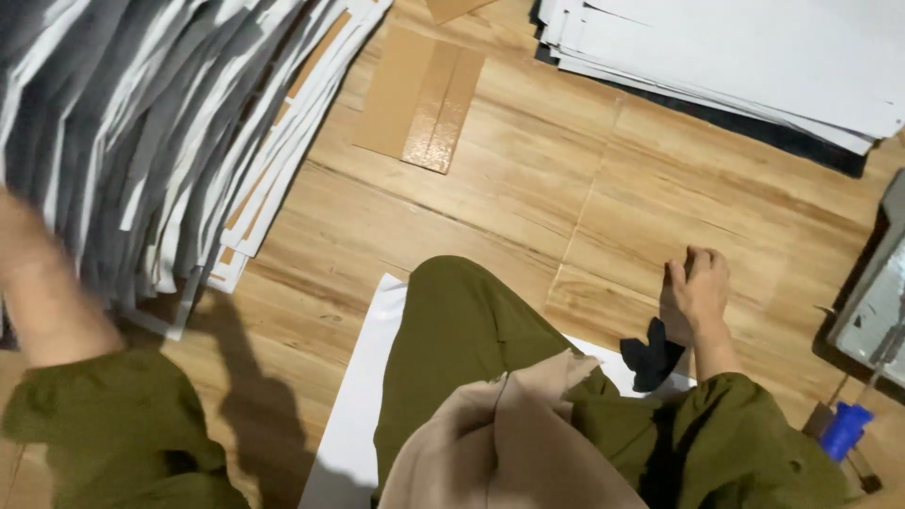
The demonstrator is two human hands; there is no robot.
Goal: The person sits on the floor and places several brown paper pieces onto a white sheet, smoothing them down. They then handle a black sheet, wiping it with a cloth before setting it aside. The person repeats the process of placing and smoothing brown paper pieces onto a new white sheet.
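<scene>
My left forearm [42, 292] is blurred. It reaches out of an olive sleeve toward a large fanned pile of grey and white sheets [151, 123] at the upper left. The hand itself is cut off by the frame's left edge. My right hand [699, 283] rests on the wooden floor [528, 188] at the right, with its fingers curled in and nothing visible in them. A small black piece of cloth [650, 360] lies just beside its wrist. My bent knee in olive trousers [462, 330] sits between both arms, over a white sheet [363, 396] on the floor.
A flat brown cardboard piece [419, 94] lies on the floor beyond my knee. A stack of white sheets [754, 57] fills the upper right corner. A dark tray-like object [877, 302] and a blue-handled tool [844, 429] are at the right edge.
</scene>
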